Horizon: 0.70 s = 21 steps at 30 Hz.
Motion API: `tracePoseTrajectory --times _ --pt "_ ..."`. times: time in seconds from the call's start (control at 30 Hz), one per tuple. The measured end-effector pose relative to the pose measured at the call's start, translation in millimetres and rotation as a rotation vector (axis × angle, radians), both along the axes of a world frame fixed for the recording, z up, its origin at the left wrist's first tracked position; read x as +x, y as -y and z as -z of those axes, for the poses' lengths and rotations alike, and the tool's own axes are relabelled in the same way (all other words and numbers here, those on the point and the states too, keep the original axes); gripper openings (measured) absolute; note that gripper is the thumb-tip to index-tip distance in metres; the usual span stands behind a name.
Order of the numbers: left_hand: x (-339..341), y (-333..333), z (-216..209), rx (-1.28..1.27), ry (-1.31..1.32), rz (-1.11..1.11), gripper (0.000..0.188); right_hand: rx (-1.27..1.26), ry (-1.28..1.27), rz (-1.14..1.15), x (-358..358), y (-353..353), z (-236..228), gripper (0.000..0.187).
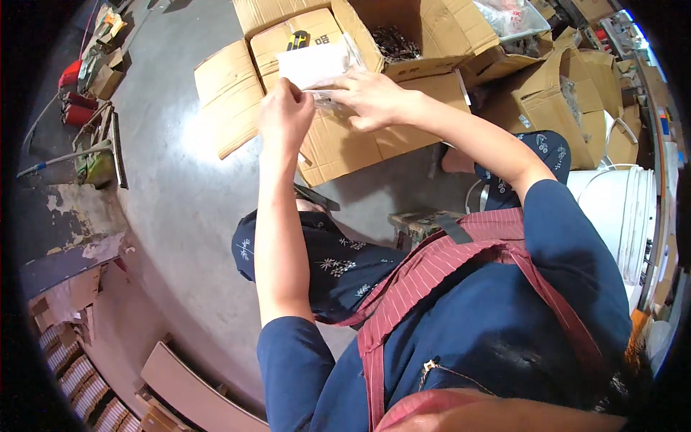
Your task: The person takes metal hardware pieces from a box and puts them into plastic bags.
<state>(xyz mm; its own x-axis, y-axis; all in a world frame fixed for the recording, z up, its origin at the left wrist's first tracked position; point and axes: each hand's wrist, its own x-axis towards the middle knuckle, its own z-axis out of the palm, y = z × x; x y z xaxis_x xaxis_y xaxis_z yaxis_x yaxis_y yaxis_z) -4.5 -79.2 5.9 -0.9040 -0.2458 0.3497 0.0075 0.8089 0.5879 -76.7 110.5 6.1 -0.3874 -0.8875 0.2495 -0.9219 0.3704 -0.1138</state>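
A white packet (314, 63) in a clear plastic bag (351, 52) lies on a cardboard box with its flaps folded out (345, 147). My left hand (286, 115) is closed in a pinch at the near left edge of the bag. From the right, my right hand (374, 101) reaches over the bag's near right side, its fingers stretched out and touching the film. Just beyond the packet, a small yellow-and-black tool (299, 39) rests on the box; its exact kind is unclear.
An open carton (432, 36) with dark metal-looking pieces stands behind my right hand. Further right are another open carton (554, 101) and a white bucket (612, 209). A low stool (414, 223) is close to my legs. Red containers (78, 108) sit at the far left.
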Motion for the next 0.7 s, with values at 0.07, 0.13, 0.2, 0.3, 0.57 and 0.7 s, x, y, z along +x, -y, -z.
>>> tracePoseTrajectory --times 0.07,0.13,0.2,0.3,0.57,0.7 --pt "2.5 4.2 -11.0 0.072 0.027 -0.073 0.021 0.075 0.062 0.067 -1.4 -2.3 -15.6 0.024" --pt "3.4 3.6 -15.8 0.109 -0.007 -0.080 0.021 -0.075 -0.031 0.072 -10.2 -6.1 -20.6 0.021" --pt "0.7 0.5 -15.9 0.139 0.075 -0.038 0.021 -0.123 -0.058 0.057 -11.5 -5.6 -21.9 0.020" --pt "-1.4 5.2 -10.8 0.257 0.123 -0.015 0.022 -0.127 0.019 0.007 -15.8 -6.1 -19.6 0.020" --pt "1.3 4.3 -27.1 0.734 0.276 0.426 0.043 -0.333 0.373 0.041 -14.9 -10.3 -38.8 0.020" --pt "-12.8 -4.9 4.8 0.685 0.367 0.324 0.031 -0.338 0.318 0.104 -23.2 -19.5 -27.5 0.017"
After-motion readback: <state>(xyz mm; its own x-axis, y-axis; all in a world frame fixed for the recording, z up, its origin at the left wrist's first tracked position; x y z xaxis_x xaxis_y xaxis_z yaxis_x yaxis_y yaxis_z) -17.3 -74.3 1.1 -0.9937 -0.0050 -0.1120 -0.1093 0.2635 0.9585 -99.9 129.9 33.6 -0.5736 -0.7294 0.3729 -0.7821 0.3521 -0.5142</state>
